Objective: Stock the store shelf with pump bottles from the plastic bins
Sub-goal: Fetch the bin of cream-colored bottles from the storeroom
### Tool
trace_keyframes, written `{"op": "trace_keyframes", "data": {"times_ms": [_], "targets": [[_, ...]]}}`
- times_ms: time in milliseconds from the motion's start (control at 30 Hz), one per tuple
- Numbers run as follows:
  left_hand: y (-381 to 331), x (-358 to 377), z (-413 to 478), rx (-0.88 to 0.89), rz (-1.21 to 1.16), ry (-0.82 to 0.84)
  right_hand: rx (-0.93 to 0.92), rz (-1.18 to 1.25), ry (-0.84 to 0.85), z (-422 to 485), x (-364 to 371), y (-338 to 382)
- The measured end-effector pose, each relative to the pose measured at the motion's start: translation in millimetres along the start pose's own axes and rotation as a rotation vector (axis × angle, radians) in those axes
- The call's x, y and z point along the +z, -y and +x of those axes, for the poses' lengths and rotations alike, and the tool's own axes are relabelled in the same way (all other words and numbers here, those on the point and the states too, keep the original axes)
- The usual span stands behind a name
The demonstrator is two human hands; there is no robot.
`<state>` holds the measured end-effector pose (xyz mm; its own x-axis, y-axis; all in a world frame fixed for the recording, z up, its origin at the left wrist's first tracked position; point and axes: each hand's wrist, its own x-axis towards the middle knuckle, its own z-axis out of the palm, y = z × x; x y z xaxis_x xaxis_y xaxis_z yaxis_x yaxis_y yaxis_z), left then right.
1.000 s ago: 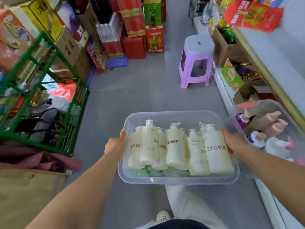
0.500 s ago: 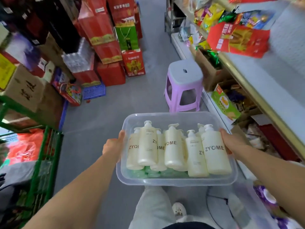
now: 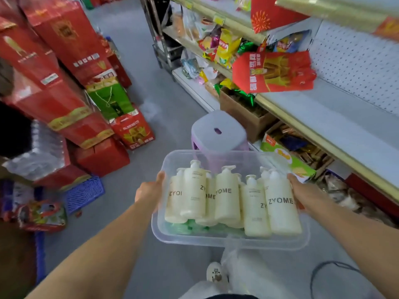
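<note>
I carry a clear plastic bin (image 3: 228, 241) in front of me at waist height. My left hand (image 3: 149, 192) grips its left rim and my right hand (image 3: 302, 194) grips its right rim. Several cream pump bottles (image 3: 226, 197) marked ZYOME lie packed in it, pumps pointing away from me, over some green ones (image 3: 192, 226) at the bottom. The store shelf (image 3: 336, 124) runs along the right, with a bare white board and a gold front edge.
A purple stool (image 3: 218, 133) stands on the grey floor just beyond the bin. Cardboard boxes of snacks (image 3: 244, 108) sit under the shelf. Red gift boxes (image 3: 64, 87) are stacked on the left beside a blue crate (image 3: 84, 193). A dark cable (image 3: 323, 270) lies at lower right.
I have walked forward along the aisle with the bin. The stool and shelf have drawn closer, and the green rack and second bin have dropped out of sight.
</note>
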<state>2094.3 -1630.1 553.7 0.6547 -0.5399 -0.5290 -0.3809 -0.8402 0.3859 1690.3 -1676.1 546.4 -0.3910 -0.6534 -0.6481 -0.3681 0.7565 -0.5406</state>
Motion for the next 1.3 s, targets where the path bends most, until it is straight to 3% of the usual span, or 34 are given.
{"op": "trace_keyframes", "data": {"times_ms": [433,733,933,1300], "targets": [[-210.5,29.0,212.9,0.199,0.103,0.204,0.182,0.151,-0.144,138.2,51.1,126.1],[-350.5,49.4,333.8,0.408,0.355,0.337,0.432,0.34,-0.314,180.8,106.6,184.4],[-440.5,72.7,391.7,0.5,0.542,0.401,0.587,0.473,-0.332,201.0,148.7,218.4],[-515.7,122.1,453.8,0.507,0.536,0.412,0.715,0.618,-0.436,247.7,183.3,258.8]]}}
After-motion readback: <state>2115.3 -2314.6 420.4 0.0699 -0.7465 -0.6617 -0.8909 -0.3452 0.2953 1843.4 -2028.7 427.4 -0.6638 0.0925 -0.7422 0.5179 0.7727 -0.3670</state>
